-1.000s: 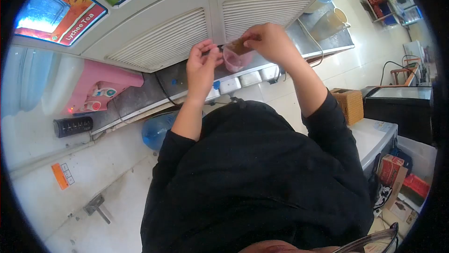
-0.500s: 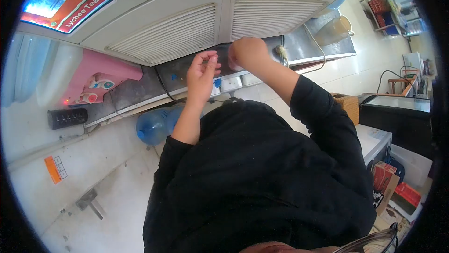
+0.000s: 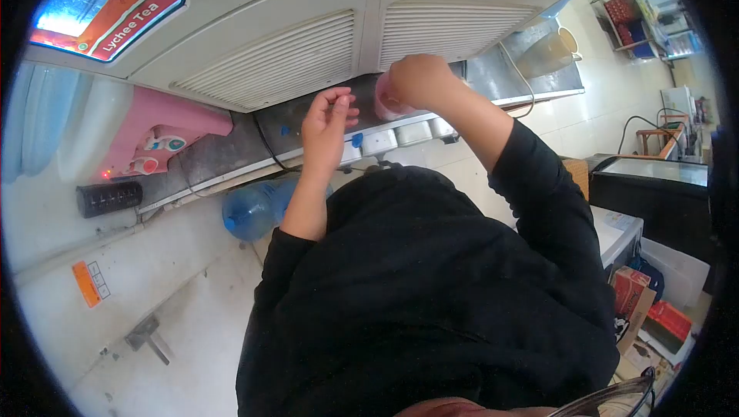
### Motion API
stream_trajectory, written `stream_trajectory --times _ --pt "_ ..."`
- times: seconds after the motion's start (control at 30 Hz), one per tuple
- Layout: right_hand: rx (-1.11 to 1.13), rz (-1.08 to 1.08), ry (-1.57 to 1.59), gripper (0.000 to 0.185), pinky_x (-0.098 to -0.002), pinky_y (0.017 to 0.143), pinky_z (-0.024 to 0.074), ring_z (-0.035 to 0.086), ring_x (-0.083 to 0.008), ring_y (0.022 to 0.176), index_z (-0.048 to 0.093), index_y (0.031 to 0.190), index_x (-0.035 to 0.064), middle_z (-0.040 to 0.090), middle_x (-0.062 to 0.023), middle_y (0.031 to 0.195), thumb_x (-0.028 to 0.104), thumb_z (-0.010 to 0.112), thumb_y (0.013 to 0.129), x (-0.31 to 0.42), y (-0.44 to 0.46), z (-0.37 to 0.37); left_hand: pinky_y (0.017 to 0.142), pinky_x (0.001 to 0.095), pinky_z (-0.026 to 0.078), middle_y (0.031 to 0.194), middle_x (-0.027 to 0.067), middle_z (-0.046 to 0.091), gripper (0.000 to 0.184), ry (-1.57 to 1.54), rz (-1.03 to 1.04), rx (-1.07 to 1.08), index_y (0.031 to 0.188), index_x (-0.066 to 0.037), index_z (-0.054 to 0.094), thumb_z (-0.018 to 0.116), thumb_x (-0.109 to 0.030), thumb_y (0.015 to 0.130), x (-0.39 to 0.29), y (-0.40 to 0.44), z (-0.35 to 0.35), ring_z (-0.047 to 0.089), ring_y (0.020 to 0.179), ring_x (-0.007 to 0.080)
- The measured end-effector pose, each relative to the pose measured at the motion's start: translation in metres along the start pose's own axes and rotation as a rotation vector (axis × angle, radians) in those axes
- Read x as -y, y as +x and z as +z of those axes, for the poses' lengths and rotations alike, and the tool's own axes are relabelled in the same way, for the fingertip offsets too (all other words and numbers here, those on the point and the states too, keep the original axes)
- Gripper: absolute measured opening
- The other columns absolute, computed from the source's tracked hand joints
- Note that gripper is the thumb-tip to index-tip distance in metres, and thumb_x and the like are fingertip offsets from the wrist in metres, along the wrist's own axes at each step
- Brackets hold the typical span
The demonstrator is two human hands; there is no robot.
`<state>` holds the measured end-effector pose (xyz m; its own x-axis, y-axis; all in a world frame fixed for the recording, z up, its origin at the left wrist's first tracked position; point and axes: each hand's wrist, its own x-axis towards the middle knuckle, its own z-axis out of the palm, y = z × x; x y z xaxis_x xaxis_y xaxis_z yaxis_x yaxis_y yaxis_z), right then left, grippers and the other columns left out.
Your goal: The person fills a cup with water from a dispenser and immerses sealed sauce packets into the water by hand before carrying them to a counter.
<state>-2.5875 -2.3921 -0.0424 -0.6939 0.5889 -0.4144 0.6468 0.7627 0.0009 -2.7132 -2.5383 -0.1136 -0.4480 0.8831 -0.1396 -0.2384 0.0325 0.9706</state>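
Note:
A pink translucent cup [image 3: 391, 105] stands on the dark metal counter [image 3: 296, 120], just under the vented panel of the drinks machine. My right hand [image 3: 419, 82] is closed at the mouth of this cup, its fingers bent down into the opening; whatever they hold is hidden behind the knuckles. To the left of the cup, my left hand [image 3: 329, 124] hovers over the counter edge with its fingers loosely curled and apart, holding nothing. Small blue bits [image 3: 285, 130] lie on the counter left of that hand.
The drinks machine [image 3: 269, 63] rises behind the counter. On the left are a pink dispenser [image 3: 165, 128] and a black cup [image 3: 109, 198]. A blue water bottle [image 3: 250, 213] is below the counter. A beige pitcher [image 3: 550, 51] stands right, near a cable [image 3: 526, 82].
The brown thing seen in my right hand a second ago is now out of sight, and that hand is lower over the cup. The camera view has shifted slightly.

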Motion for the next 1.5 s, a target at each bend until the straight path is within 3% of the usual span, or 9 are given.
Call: stream_trajectory --times 0.13,0.23,0.63,0.77,0.97,1.07,1.17,1.37,1.5 --pt "0.136 -0.102 -0.033 0.024 -0.0395 0.072 0.0545 0.068 -0.0289 0.092 0.074 0.092 0.0126 0.07 -0.0103 0.097 0.016 0.068 0.069 0.008 0.01 0.009 0.074 0.0298 0.054 0.105 0.0091 0.062 0.026 0.011 0.016 0.012 0.115 -0.003 0.056 0.053 -0.022 0.097 -0.003 0.0 -0.001 0.062 0.086 0.016" --pt "0.238 -0.014 -0.088 0.025 -0.0395 0.072 0.0539 0.068 -0.0282 0.093 0.074 0.092 0.0127 0.07 -0.0108 0.098 0.018 0.068 0.069 0.018 0.024 0.02 0.073 0.0288 0.054 0.104 0.0093 0.062 0.026 -0.002 0.008 0.002 0.114 -0.003 0.057 0.054 -0.022 0.096 -0.003 0.0 -0.001 0.062 0.086 0.0157" --pt "0.317 0.034 -0.133 0.029 -0.0385 0.076 0.0533 0.067 -0.0262 0.098 0.073 0.097 0.0145 0.069 -0.0079 0.106 0.019 0.072 0.069 0.028 0.014 -0.007 0.074 0.0303 0.055 0.105 0.0094 0.062 0.027 0.002 0.02 0.0 0.116 -0.003 0.055 0.051 -0.022 0.098 -0.007 -0.001 -0.004 0.062 0.087 0.0168" --pt "0.206 0.002 -0.119 0.028 -0.0388 0.075 0.0534 0.067 -0.0255 0.097 0.074 0.096 0.0121 0.07 -0.0089 0.103 0.022 0.072 0.071 0.023 0.022 0.018 0.074 0.0302 0.055 0.104 0.0093 0.061 0.027 0.02 0.039 0.02 0.116 -0.003 0.055 0.051 -0.023 0.098 -0.009 0.0 -0.005 0.062 0.087 0.0166" --pt "-0.086 -0.038 -0.002 0.019 -0.0394 0.066 0.0537 0.068 -0.0307 0.076 0.075 0.085 0.0094 0.069 -0.0145 0.083 0.023 0.07 0.072 -0.011 -0.031 -0.048 0.076 0.0287 0.053 0.106 0.0091 0.061 0.03 0.056 0.041 0.02 0.117 -0.003 0.055 0.061 -0.018 0.092 -0.014 0.007 -0.002 0.061 0.089 0.0156" --pt "-0.246 -0.009 0.19 0.014 -0.0388 0.067 0.0521 0.066 -0.0303 0.073 0.075 0.078 0.0108 0.068 -0.0127 0.076 0.02 0.07 0.069 -0.029 -0.061 -0.073 0.077 0.0263 0.051 0.112 0.0093 0.06 0.04 0.119 0.112 0.106 0.119 -0.002 0.055 0.069 -0.011 0.083 -0.02 0.013 0.011 0.06 0.095 0.0139" --pt "-0.308 0.018 0.282 0.012 -0.038 0.069 0.0515 0.065 -0.0292 0.074 0.075 0.077 0.011 0.068 -0.0113 0.075 0.015 0.069 0.068 -0.028 -0.079 -0.089 0.077 0.0257 0.051 0.113 0.0102 0.061 0.048 0.215 0.344 0.194 0.122 0.0 0.054 0.073 -0.01 0.079 -0.041 0.016 0.042 0.06 0.097 0.0137" --pt "-0.497 -0.017 0.413 0.016 -0.0352 0.07 0.0514 0.065 -0.0274 0.075 0.073 0.084 0.008 0.068 -0.0114 0.079 0.015 0.07 0.069 -0.032 -0.085 -0.076 0.078 0.0263 0.051 0.099 0.0071 0.067 0.025 0.155 0.017 0.359 0.107 0.0 0.062 0.069 -0.005 0.083 -0.053 0.033 0.066 0.063 0.089 0.0121" --pt "-0.749 -0.009 0.679 0.03 -0.0299 0.068 0.05 0.064 -0.0196 0.072 0.068 0.096 0.0024 0.068 -0.0083 0.081 0.017 0.076 0.071 -0.032 -0.088 -0.045 0.067 0.022 0.05 0.086 0.0033 0.068 0.016 -0.091 0.054 0.253 0.097 0.001 0.067 0.07 -0.003 0.082 -0.053 0.029 0.072 0.062 0.075 0.0071"
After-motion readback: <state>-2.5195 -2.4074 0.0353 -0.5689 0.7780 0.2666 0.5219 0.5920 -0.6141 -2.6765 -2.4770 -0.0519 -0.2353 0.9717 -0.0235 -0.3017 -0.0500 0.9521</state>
